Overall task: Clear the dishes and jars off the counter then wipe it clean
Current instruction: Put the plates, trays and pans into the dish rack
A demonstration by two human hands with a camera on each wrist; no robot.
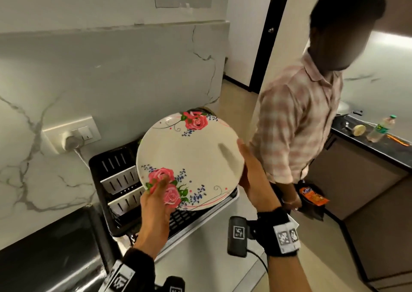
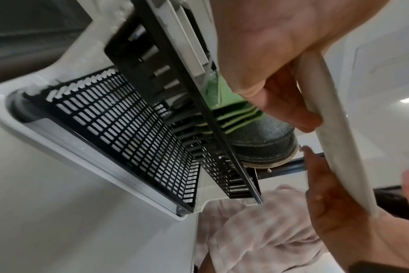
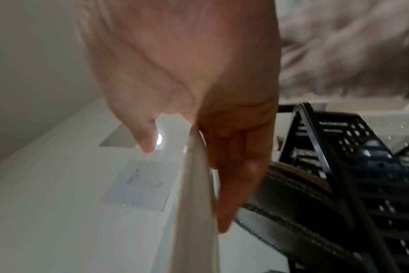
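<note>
From the head view, a white plate (image 1: pixel 189 158) with pink roses is held tilted above the black dish rack (image 1: pixel 124 180), which stands on the pale worktop (image 1: pixel 200 258) beside the marble wall. The left hand (image 1: pixel 156 204) takes the plate's near lower rim, thumb lying over the printed roses, its grip closed on the edge. The right hand (image 1: pixel 252 175) clasps the right rim, thumb on the face, fingers behind. A second person in a checked shirt (image 1: pixel 294 122) stands just beyond the rack.

The left wrist view shows the plate (image 2: pixel 339 133) edge-on, the left hand (image 2: pixel 280 55) pinching its rim with fingers curled behind it. Below sit the rack (image 2: pixel 128 129), a dark speckled pot (image 2: pixel 264 144) and green items in it.

In the right wrist view the right hand (image 3: pixel 199 83) grips the plate's edge (image 3: pixel 194 203), thumb on one side and fingers on the other; the rack (image 3: pixel 362 175) lies just beside.
</note>
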